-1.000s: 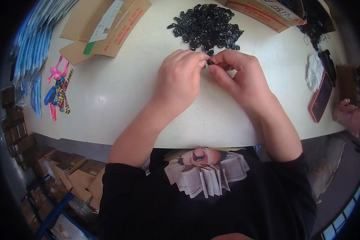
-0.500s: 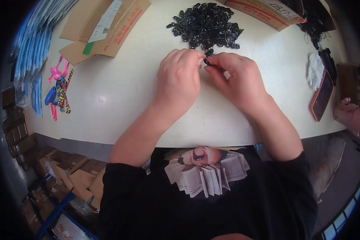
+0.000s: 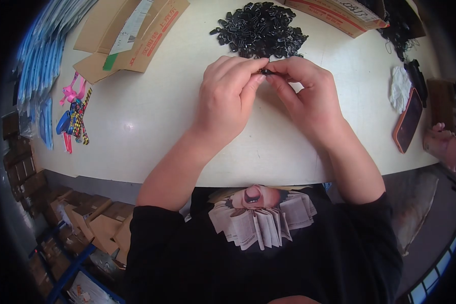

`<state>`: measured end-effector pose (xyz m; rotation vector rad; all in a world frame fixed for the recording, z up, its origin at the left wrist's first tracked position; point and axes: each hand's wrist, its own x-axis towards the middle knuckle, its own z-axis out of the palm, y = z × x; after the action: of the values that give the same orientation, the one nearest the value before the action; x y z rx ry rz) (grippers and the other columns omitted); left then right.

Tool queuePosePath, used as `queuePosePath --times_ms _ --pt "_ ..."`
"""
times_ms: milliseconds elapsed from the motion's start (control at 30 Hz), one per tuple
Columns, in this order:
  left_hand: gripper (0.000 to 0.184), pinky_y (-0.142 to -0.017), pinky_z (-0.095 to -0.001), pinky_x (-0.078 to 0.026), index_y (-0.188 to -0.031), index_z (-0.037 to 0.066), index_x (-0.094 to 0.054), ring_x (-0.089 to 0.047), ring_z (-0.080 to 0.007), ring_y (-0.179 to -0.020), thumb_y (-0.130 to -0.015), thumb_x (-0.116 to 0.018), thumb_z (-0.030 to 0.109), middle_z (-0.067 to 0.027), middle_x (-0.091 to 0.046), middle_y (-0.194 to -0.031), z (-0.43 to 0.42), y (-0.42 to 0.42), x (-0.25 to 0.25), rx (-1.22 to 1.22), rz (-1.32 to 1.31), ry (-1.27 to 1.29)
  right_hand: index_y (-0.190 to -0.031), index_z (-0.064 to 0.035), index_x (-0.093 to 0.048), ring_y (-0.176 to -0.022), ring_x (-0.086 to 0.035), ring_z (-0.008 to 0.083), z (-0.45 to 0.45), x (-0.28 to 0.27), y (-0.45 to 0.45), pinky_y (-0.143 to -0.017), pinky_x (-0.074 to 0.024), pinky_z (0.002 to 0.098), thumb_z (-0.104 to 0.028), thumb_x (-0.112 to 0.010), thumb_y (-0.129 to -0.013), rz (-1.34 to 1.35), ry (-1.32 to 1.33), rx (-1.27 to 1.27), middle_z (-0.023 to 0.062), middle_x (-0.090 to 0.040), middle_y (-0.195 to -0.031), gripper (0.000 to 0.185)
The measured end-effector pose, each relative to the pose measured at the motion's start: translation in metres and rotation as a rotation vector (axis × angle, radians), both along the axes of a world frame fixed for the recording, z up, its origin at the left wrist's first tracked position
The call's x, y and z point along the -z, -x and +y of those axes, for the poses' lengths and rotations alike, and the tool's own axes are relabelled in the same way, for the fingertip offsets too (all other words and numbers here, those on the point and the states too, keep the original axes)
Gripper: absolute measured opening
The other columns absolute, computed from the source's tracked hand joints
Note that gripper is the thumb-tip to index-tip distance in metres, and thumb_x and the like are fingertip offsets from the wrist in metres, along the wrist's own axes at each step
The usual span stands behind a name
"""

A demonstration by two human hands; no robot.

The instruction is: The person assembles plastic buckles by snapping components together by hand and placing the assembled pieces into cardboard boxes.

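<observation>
Both hands meet just below a heap of small black clips (image 3: pixel 261 29), some showing metal-like loops. My left hand (image 3: pixel 224 96) is closed, thumb and forefinger pinching one end of a small black clip (image 3: pixel 266 72). From the other side my right hand (image 3: pixel 310 91) pinches the same piece between thumb and forefinger. Fingertips cover most of it, so its exact shape cannot be made out.
An open cardboard box (image 3: pixel 157 35) lies at the upper left, and another box (image 3: pixel 339 17) at the upper right. Colourful lanyards (image 3: pixel 76 119) and blue plastic-wrapped packs (image 3: pixel 40 71) are at left. At right are a phone (image 3: pixel 408 121), white tissue (image 3: pixel 400 88) and black cords (image 3: pixel 401 43).
My left thumb and fingers have shifted slightly right and closed over the black clip. My right fingers have turned a little around it. The heap stays put.
</observation>
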<state>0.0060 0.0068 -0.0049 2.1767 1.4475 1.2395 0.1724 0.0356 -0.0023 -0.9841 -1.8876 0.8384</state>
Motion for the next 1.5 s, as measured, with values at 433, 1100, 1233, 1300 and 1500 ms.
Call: queuePosePath --times_ms 433,1100,1233,1300,1500 --pt "0.007 -0.072 -0.0389 -0.043 -0.086 0.004 -0.063 -0.058 -0.0288 -0.073 -0.083 -0.064 0.011 -0.0092 -0.062 -0.075 -0.0005 -0.0003 -0.0023 -0.035 -0.046 0.052 -0.084 -0.0011 -0.065 -0.070 -0.063 0.0292 0.0030 -0.0046 -0.0026 -0.061 -0.0506 0.0354 -0.003 -0.069 -0.077 -0.037 -0.138 -0.010 0.0119 -0.064 -0.077 0.008" --pt "0.010 -0.074 -0.0391 -0.041 -0.092 0.003 -0.059 -0.056 -0.0287 -0.078 -0.084 -0.061 0.008 -0.0084 -0.060 -0.081 0.0037 0.0029 0.0005 0.058 -0.036 0.009 -0.085 -0.0010 -0.064 -0.070 -0.063 0.0302 0.0033 -0.0039 -0.0032 -0.062 -0.0508 0.0362 -0.005 -0.069 -0.078 -0.068 -0.064 0.010 0.0128 -0.065 -0.078 0.009" --pt "0.008 -0.072 -0.0387 -0.043 -0.092 0.001 -0.057 -0.056 -0.0282 -0.078 -0.086 -0.059 0.006 -0.0109 -0.060 -0.083 0.0027 0.0050 0.0003 0.035 0.069 0.028 -0.085 -0.0011 -0.064 -0.071 -0.063 0.0311 0.0034 -0.0037 -0.0026 -0.062 -0.0508 0.0370 -0.004 -0.069 -0.077 -0.088 -0.089 -0.004 0.0134 -0.065 -0.078 0.010" --pt "0.007 -0.072 -0.0395 -0.045 -0.092 0.000 -0.056 -0.056 -0.0298 -0.077 -0.088 -0.057 0.006 -0.0131 -0.059 -0.083 0.0025 0.0048 -0.0006 0.025 0.103 0.037 -0.084 -0.0010 -0.064 -0.071 -0.063 0.0316 0.0035 -0.0042 -0.0023 -0.062 -0.0508 0.0375 -0.004 -0.069 -0.077 -0.102 -0.104 -0.012 0.0136 -0.064 -0.078 0.010" --pt "0.006 -0.071 -0.0456 -0.039 -0.089 0.005 -0.050 -0.052 -0.0342 -0.079 -0.085 -0.055 0.007 -0.0119 -0.055 -0.081 0.0023 0.0015 0.0034 0.013 0.106 0.078 -0.084 -0.0007 -0.064 -0.070 -0.063 0.0324 0.0006 -0.0079 -0.0019 -0.062 -0.0504 0.0380 -0.003 -0.068 -0.077 -0.118 -0.083 -0.040 0.0144 -0.064 -0.079 0.009"
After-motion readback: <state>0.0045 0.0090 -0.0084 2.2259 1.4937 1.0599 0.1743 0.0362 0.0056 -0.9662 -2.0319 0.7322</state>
